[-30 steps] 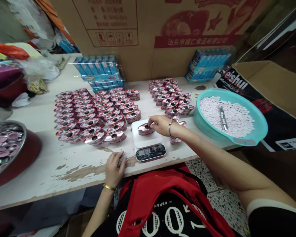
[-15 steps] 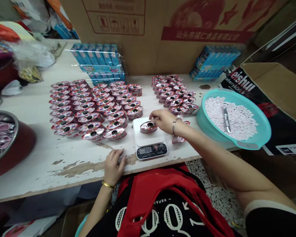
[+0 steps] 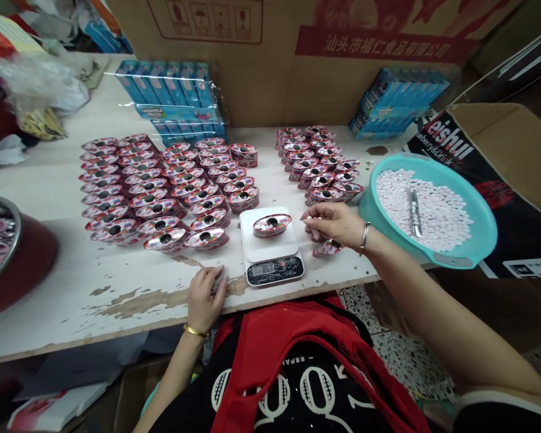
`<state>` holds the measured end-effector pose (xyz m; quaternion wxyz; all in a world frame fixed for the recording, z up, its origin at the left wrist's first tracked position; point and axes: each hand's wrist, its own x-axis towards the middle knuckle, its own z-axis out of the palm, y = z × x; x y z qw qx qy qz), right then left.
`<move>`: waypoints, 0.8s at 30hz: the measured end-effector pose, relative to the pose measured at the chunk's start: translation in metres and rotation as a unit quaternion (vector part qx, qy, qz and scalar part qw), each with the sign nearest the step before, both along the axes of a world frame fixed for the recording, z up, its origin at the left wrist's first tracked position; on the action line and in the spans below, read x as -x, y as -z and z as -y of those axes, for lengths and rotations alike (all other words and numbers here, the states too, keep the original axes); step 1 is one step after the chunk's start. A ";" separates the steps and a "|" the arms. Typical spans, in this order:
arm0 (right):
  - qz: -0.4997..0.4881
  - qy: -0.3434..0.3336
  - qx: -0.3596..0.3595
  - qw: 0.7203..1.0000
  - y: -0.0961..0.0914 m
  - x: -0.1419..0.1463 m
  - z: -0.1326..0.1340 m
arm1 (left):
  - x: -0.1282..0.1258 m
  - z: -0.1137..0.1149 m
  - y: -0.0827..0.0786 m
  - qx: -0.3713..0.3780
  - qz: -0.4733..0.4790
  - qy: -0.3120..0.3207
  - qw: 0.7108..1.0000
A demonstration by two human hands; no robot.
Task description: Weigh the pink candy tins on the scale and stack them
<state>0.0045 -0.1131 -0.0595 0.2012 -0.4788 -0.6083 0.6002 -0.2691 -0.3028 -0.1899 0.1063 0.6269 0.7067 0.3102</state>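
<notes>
On a white digital scale (image 3: pixel 249 236) sits an oval red-and-silver candy container (image 3: pixel 272 227) with a dark round hole in its top. A few white candies lie by that hole. Just right of the scale, my right hand (image 3: pixel 336 224) is closed with small white candies (image 3: pixel 314 220) showing between its fingers. Below its wrist stands another oval container (image 3: pixel 328 248), partly covered by the hand. My left hand (image 3: pixel 206 294) rests on the table edge left of the scale, fingers loosely apart and holding nothing.
Rows of oval containers (image 3: pixel 148 197) fill the left, with a smaller group (image 3: pixel 313 162) behind my right hand. A turquoise basin (image 3: pixel 374 210) of white candies holds a metal tool. Blue box packs (image 3: pixel 175 96) stand before a large carton (image 3: pixel 261 84). A red pot (image 3: pixel 36 258) is far left.
My right hand has moved right, from over the container on the scale to beside the scale. The scale's reading has gone up. My left hand stays at the table edge.
</notes>
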 end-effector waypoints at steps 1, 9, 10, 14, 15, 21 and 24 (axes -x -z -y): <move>0.018 -0.013 -0.026 0.999 -0.002 0.007 -0.001 | 0.000 0.000 0.000 -0.002 0.000 0.001 1.000; 0.272 -0.165 -0.206 0.925 -0.024 0.068 -0.005 | 0.001 0.000 0.000 -0.012 -0.001 0.009 1.000; 0.289 -0.174 -0.219 0.915 -0.024 0.072 -0.005 | 0.002 0.000 0.000 -0.013 -0.001 0.009 1.000; 0.248 -0.144 -0.237 0.928 -0.022 0.074 -0.008 | 0.003 0.002 0.003 -0.015 -0.002 0.006 1.000; 0.199 -0.123 -0.216 0.948 -0.022 0.071 -0.008 | 0.003 0.002 0.004 -0.016 -0.001 0.005 1.000; -0.130 -0.002 0.066 0.989 -0.016 0.033 0.018 | -0.010 -0.006 -0.017 -0.061 -0.033 0.006 0.998; -0.160 0.012 0.139 0.977 -0.006 0.008 0.047 | -0.025 -0.029 -0.042 -0.113 -0.088 0.034 0.989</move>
